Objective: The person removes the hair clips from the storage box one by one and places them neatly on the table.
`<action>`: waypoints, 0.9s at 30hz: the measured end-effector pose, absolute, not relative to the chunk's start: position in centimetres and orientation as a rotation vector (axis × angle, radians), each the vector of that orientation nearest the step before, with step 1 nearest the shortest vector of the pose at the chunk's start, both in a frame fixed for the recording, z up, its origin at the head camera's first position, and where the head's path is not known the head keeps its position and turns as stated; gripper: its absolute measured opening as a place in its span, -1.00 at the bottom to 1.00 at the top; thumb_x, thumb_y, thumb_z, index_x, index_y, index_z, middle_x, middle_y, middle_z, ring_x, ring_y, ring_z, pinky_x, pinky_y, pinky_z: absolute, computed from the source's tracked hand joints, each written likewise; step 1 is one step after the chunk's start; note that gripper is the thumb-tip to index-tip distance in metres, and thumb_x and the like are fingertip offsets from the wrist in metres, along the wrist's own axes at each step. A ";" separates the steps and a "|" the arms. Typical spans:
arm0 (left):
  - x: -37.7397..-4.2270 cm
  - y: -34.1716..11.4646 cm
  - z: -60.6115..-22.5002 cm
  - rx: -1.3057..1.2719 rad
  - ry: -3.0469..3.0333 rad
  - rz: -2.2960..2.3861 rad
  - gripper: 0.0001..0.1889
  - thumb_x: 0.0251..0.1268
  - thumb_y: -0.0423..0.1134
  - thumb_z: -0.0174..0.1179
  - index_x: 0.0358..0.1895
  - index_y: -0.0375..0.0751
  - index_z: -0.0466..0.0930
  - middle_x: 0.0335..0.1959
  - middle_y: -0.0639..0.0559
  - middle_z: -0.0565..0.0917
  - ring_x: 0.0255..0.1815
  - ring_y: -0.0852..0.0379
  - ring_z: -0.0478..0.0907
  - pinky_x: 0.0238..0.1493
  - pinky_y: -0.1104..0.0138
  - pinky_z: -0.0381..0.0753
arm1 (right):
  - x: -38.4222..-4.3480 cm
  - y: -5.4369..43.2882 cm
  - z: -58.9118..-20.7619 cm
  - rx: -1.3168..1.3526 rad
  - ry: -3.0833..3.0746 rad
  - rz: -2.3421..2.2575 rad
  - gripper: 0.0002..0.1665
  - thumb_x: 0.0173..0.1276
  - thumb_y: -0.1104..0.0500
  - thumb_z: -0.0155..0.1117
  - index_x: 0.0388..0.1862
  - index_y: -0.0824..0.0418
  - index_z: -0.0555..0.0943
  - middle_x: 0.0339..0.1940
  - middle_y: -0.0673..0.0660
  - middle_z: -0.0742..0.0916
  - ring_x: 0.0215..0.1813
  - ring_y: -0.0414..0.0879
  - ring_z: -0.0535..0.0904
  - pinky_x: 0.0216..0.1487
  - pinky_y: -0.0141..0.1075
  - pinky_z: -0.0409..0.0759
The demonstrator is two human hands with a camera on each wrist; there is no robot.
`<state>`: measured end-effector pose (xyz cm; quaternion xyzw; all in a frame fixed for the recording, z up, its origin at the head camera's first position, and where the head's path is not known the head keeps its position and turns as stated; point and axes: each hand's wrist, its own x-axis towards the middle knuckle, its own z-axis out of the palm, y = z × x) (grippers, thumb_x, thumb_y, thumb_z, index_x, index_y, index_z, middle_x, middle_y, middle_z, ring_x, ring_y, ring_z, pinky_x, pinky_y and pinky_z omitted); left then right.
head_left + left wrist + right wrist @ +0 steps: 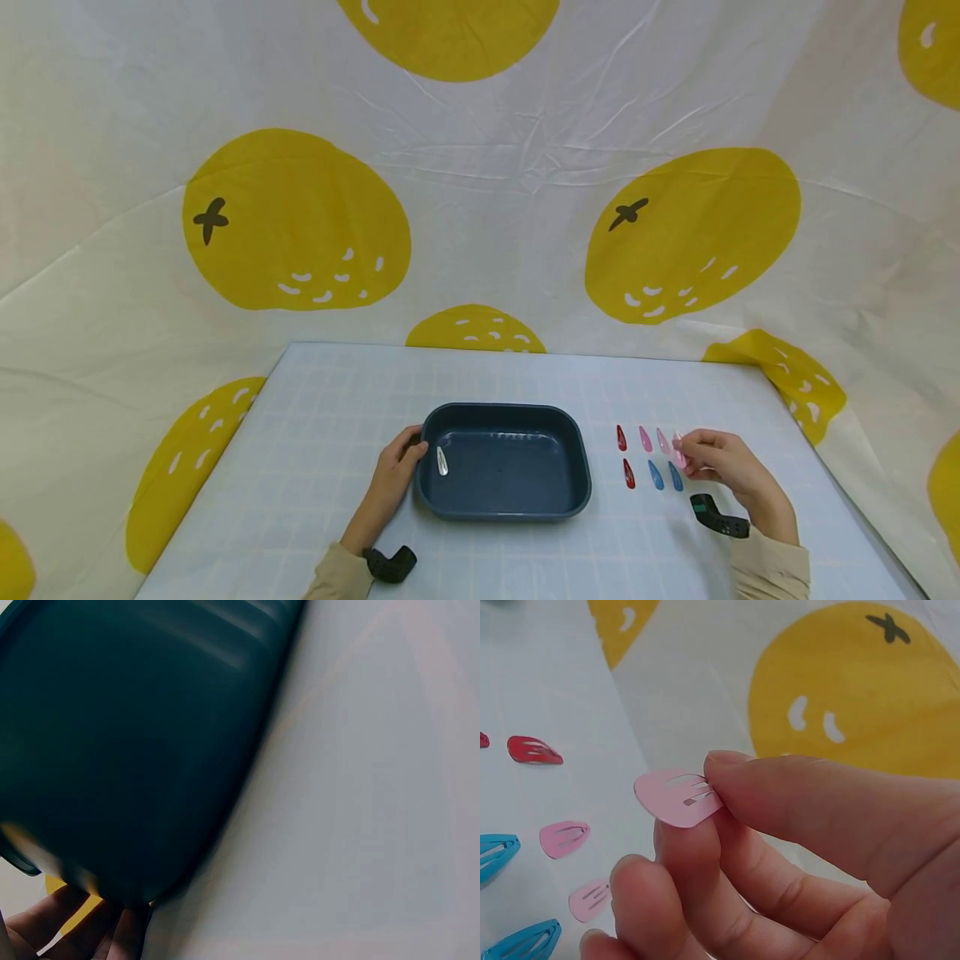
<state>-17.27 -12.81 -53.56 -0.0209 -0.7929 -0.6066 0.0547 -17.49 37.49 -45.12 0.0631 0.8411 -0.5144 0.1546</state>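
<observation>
My right hand [723, 462] pinches a pink snap hair clip [664, 799] between thumb and fingers, just above the table on the right. Beside it on the table lie two more pink clips [645, 439], two blue clips [656, 475] and two red clips [628, 474]. A dark blue rectangular tray [510, 510] stands in the middle. My left hand [393, 472] grips its left rim, with the thumb over the edge. Inside the tray, near that thumb, lies a silver hair clip [442, 461]. Fingers [90, 930] show at the tray's edge in the left wrist view, which is blurred.
A pale gridded cloth covers the table [345, 383]. Behind and around it hangs a white curtain [495, 233] printed with large yellow fruit. Each wrist carries a black strap-on device [720, 518].
</observation>
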 end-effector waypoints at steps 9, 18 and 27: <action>-15.7 -12.3 -49.9 -0.090 -2.434 -1.825 -0.68 0.46 -0.35 0.04 0.17 -0.40 0.56 0.14 -0.22 0.62 0.18 -0.08 0.53 0.17 0.32 0.50 | -17.3 38.2 -45.9 0.200 2.420 -1.465 -0.53 0.48 0.02 0.21 -0.06 0.48 0.56 -0.39 0.14 0.64 -0.30 0.01 0.57 -0.21 -0.28 0.66; -15.3 -12.2 -49.1 -0.076 -2.437 -1.848 -0.68 0.46 -0.35 0.04 0.17 -0.41 0.55 0.15 -0.23 0.62 0.18 -0.08 0.53 0.19 0.30 0.49 | -17.5 39.0 -46.5 0.344 2.394 -1.453 -0.55 0.47 0.00 0.22 -0.07 0.43 0.60 -0.40 0.10 0.65 -0.30 0.02 0.57 -0.22 -0.28 0.65; -15.5 -12.2 -49.5 -0.080 -2.429 -1.850 -0.68 0.46 -0.35 0.04 0.17 -0.41 0.55 0.15 -0.23 0.62 0.20 -0.09 0.52 0.19 0.34 0.48 | -17.4 39.9 -47.4 0.398 2.379 -1.481 -0.69 0.44 0.08 0.26 -0.17 0.35 0.65 -0.47 0.09 0.65 -0.42 -0.01 0.56 -0.34 -0.34 0.64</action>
